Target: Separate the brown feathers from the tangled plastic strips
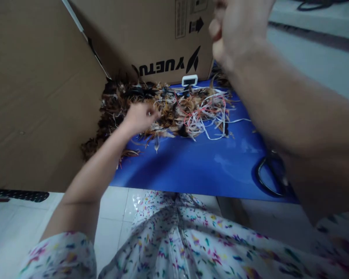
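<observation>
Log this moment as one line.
left hand: at feathers, grip unclear | right hand: raised, blurred | strings: among feathers | cardboard: behind feathers

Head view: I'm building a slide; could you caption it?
Left hand at a pile of feathers and tangled strings on a blue table, right hand raised.

A smooth blue finish with a faint sheen is shown by the worktop (186,166). The tall panels (40,97) are made of matt brown cardboard. A rough, frayed texture is given by the feathers (113,112), crossed by smooth, flat, ribbon-like strips (202,114). The small white case (190,80) is seemingly moulded in plastic. The floor (113,203) is laid with glossy tiles; soft printed cloth is used for the garment (163,232).
</observation>
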Demonstrator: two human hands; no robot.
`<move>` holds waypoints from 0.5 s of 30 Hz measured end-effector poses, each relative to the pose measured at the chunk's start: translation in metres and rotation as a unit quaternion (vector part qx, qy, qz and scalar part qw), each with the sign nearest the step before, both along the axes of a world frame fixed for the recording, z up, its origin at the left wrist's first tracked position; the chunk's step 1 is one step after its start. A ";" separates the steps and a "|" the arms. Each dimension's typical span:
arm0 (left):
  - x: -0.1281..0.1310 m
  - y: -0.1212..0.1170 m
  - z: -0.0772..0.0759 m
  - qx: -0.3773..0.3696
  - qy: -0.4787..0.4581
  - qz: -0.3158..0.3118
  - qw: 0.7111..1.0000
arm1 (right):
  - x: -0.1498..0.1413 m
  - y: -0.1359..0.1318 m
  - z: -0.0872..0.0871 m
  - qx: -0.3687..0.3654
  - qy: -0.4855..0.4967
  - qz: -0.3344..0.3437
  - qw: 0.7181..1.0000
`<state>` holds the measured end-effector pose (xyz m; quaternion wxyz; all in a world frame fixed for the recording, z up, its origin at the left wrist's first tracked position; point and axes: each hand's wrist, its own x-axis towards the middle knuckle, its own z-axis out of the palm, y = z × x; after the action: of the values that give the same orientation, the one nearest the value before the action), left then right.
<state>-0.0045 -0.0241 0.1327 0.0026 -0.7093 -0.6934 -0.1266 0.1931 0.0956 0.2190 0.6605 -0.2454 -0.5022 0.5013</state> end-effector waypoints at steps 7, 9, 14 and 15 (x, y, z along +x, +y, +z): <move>-0.002 -0.055 -0.118 -0.136 0.052 0.104 0.984 | -0.002 -0.076 -0.074 -0.037 -0.038 -0.021 0.998; 0.001 -0.058 -0.128 -0.121 0.044 0.111 0.985 | -0.003 -0.073 -0.098 -0.082 -0.106 -0.016 0.991; 0.008 -0.059 -0.133 -0.113 0.025 0.107 0.988 | -0.012 -0.068 -0.166 -0.056 -0.398 0.029 0.915; 0.009 -0.059 -0.133 -0.112 0.023 0.108 0.988 | -0.015 -0.069 -0.177 -0.036 -0.472 0.029 0.881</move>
<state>0.0041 -0.0830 -0.0004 -0.0470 -0.6284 -0.7758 -0.0313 0.1784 0.0270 0.0417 0.3214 -0.4614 -0.7430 0.3630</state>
